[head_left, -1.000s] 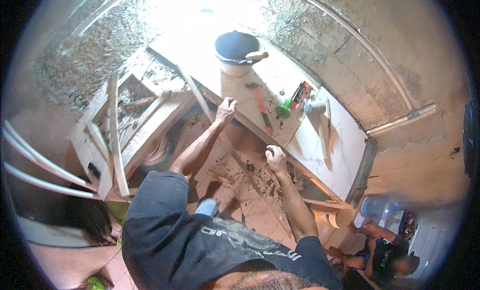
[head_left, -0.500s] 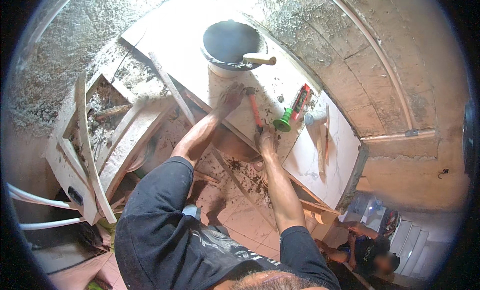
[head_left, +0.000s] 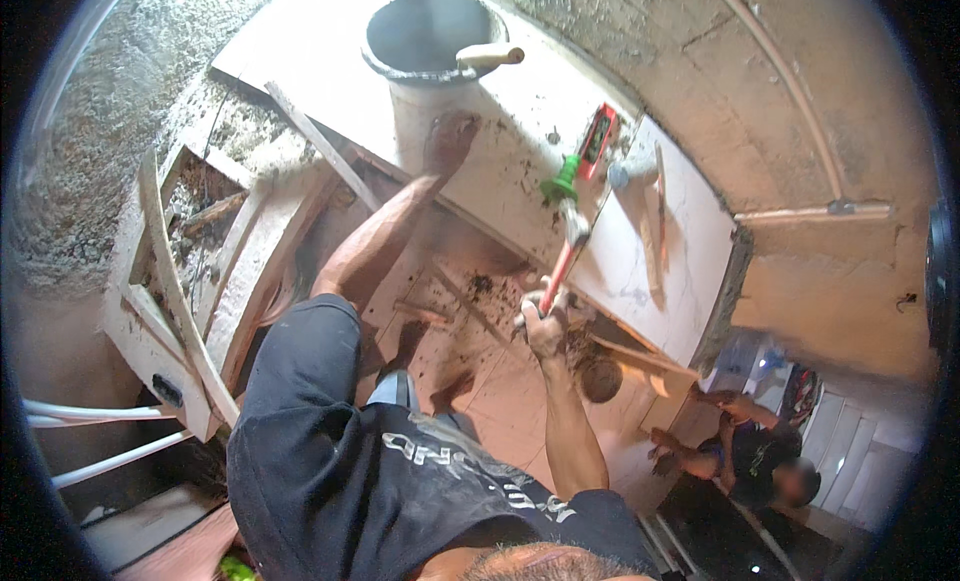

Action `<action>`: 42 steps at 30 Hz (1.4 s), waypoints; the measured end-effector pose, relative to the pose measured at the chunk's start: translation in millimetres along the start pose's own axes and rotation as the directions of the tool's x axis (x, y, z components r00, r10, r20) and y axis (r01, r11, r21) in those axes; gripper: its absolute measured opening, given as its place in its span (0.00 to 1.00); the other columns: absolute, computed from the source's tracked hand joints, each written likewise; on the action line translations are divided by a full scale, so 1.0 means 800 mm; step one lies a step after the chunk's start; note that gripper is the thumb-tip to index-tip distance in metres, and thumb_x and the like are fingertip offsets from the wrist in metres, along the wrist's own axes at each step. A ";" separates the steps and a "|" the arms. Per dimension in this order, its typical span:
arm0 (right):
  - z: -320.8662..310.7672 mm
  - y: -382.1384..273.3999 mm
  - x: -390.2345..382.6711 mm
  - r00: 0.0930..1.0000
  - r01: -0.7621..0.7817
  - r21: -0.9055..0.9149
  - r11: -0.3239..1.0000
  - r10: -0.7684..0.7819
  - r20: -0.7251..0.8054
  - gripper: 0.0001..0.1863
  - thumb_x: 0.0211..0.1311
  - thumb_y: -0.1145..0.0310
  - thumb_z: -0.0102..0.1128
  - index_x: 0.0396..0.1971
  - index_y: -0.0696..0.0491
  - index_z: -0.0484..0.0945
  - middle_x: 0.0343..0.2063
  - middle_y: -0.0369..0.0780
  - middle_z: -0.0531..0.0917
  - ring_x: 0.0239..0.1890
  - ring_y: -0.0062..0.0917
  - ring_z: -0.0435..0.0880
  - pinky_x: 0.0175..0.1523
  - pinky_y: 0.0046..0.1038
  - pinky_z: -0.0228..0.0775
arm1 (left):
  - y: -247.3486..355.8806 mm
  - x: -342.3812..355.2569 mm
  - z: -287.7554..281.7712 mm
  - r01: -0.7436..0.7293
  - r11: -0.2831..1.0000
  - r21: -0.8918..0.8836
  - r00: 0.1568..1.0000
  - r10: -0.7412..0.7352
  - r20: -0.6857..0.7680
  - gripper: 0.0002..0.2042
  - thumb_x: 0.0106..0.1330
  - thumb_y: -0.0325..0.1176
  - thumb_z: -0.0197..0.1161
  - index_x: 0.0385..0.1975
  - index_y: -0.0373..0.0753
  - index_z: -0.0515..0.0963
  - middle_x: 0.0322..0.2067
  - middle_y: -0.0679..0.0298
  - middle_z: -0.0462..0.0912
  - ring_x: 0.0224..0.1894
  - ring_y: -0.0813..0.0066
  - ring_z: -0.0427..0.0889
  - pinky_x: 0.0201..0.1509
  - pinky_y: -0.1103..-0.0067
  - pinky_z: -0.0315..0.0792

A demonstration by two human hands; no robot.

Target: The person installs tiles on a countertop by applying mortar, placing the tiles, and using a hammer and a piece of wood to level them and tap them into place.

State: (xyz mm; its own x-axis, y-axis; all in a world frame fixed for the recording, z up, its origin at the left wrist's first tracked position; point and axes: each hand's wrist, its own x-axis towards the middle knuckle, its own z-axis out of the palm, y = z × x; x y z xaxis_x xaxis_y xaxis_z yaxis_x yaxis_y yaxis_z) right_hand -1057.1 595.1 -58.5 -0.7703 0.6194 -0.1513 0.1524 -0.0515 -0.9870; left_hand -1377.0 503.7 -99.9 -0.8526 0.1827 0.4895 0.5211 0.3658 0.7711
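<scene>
My right hand [head_left: 545, 326] is closed around the red handle of a hammer [head_left: 567, 261], raised by the near edge of the white tiled surface [head_left: 490, 196], metal head pointing away. My left hand [head_left: 452, 141] lies on that surface just below a dark-rimmed bucket [head_left: 378, 63], somewhat blurred, fingers extended and nothing visible in them. Across the bucket's rim rests a tool with a pale handle [head_left: 490, 55]. Beyond the hammer head are a green flanged object [head_left: 562, 183] and a red tool [head_left: 597, 141]. A grey-headed mallet [head_left: 645, 221] lies on the marbled tile to the right.
Rough wooden frames [head_left: 270, 251] and a loose strip [head_left: 325, 146] stand at the left. Debris [head_left: 490, 289] litters the floor below the surface's edge. A pipe [head_left: 790, 91] runs along the right wall. Another person [head_left: 755, 451] sits at lower right near steps.
My right hand has drawn back toward me and lifted the hammer off the tiled surface, its head swinging up to the right. My left hand remains near the bucket; the whole view has shifted.
</scene>
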 end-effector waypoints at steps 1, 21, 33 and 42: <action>-0.030 0.012 -0.028 0.987 -0.151 -0.042 0.988 0.153 0.041 0.09 0.59 0.72 0.55 0.38 0.55 0.70 0.20 0.30 0.73 0.16 0.11 0.70 0.19 0.14 0.61 | 0.003 -0.006 -0.002 -0.003 0.997 -0.071 0.999 0.005 0.033 0.13 0.61 0.38 0.58 0.43 0.41 0.76 0.32 0.60 0.80 0.42 0.66 0.77 0.48 0.73 0.68; -0.416 0.392 -0.303 0.354 -0.484 0.611 0.626 0.779 -0.518 0.09 0.56 0.71 0.55 0.34 0.48 0.64 0.27 0.39 0.73 0.20 0.26 0.75 0.19 0.27 0.72 | -0.043 -0.595 -0.029 0.939 -0.060 -0.340 0.218 -0.661 0.718 0.15 0.63 0.31 0.56 0.46 0.32 0.67 0.36 0.57 0.75 0.29 0.75 0.77 0.24 0.87 0.65; -0.413 0.600 -0.256 0.063 -0.055 0.936 0.347 0.937 -0.344 0.23 0.61 0.58 0.49 0.51 0.56 0.61 0.42 0.46 0.71 0.44 0.45 0.75 0.45 0.51 0.71 | -0.072 -0.642 0.136 0.960 0.159 -0.229 0.271 -0.727 0.631 0.28 0.64 0.29 0.55 0.62 0.40 0.52 0.59 0.54 0.65 0.53 0.63 0.75 0.14 0.90 0.63; -0.383 0.678 -0.213 0.160 0.172 0.972 0.158 0.970 -0.186 0.31 0.65 0.44 0.39 0.51 0.59 0.64 0.45 0.47 0.77 0.40 0.37 0.78 0.29 0.29 0.60 | 0.002 -0.605 0.158 0.941 0.292 -0.172 0.339 -0.837 0.429 0.17 0.64 0.32 0.56 0.53 0.39 0.69 0.43 0.61 0.77 0.37 0.73 0.79 0.28 0.84 0.70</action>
State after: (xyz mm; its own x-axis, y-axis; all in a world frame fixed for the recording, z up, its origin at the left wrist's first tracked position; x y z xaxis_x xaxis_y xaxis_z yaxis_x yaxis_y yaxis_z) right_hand -653.1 701.8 -551.2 0.1398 0.1942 -0.9710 -0.7108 -0.6630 -0.2349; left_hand -968.4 531.0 -387.3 -0.7417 0.1473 -0.6544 -0.6431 0.1214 0.7561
